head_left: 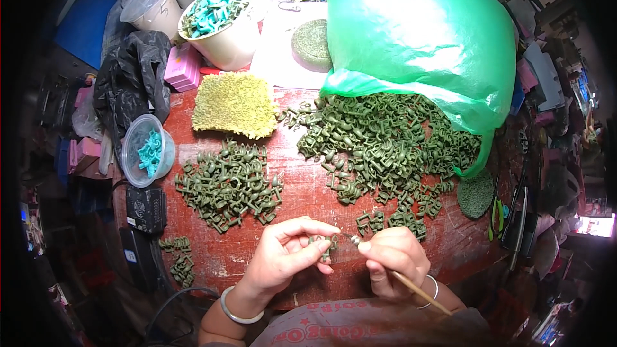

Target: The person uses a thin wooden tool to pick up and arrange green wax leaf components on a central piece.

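Observation:
My left hand (283,254) pinches a small dark-green piece (326,246) between thumb and fingertips, low over the red tabletop. In my right hand (397,258) is a pen-like tool with a wooden handle (421,292) and a thin metal tip (350,238). That tip points left, close beside the green piece; whether it touches cannot be made out. Just beyond my hands lie a few more green pieces (371,222). A large heap of them (379,141) spreads from a green plastic bag (421,32), and a smaller heap (229,186) sits to the left.
A yellow rough-textured pad (234,105) lies at the back left. Nearby stand a clear tub (166,154) with turquoise pieces and a white bucket (228,48). A black box-shaped device (146,209) is at the left edge, green-handled pliers (496,218) at the right.

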### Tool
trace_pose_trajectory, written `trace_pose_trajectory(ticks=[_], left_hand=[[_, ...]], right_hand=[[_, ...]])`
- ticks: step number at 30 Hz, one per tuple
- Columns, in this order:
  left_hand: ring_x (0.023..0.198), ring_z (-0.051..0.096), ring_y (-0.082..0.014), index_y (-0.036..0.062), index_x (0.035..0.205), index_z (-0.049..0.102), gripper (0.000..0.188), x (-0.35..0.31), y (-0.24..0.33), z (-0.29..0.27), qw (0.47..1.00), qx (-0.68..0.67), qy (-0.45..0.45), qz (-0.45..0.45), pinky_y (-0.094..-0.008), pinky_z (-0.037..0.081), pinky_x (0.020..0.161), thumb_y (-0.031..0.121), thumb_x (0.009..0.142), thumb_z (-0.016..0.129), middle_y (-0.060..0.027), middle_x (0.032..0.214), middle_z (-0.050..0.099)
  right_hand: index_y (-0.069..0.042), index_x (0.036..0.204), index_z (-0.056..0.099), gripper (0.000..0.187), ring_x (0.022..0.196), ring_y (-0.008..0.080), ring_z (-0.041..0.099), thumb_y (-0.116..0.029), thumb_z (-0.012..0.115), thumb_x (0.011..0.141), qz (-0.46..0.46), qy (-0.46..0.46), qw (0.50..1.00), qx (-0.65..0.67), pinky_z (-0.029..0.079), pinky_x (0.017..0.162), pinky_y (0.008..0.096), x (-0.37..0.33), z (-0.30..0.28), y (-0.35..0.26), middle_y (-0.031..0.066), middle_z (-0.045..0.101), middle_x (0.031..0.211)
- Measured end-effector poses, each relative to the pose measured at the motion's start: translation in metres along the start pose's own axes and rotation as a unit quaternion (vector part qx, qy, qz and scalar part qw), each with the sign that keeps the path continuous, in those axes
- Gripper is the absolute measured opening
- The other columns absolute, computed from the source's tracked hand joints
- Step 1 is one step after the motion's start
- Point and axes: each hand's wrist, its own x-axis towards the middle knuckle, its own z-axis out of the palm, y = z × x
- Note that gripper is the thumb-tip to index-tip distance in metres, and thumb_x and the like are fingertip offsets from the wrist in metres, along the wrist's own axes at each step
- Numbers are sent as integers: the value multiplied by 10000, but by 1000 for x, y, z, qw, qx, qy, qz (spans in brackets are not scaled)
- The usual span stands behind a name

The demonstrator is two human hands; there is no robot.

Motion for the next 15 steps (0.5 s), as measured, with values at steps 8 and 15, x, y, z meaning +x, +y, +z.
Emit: trace_pose_trajectory(ticks=[8,15], left_hand=[[735,634,-79,-65,1156,633,227,0,0,0,1000,7,4,1,-256,612,693,-8,937,618,-31,872,632],[770,636,-133,-106,1115,639,214,1,0,2,1000,-2,-5,9,-281,615,647,-45,912,605,-88,953,598]], right_hand=[[37,1032,669,201,672,233,650,-47,732,861,39,-3,999,8,552,612,321,0,2,2,117,690,876],[25,1011,684,190,683,231,668,-66,748,856,64,2,998,18,559,625,320,2,-4,2,114,704,863]])
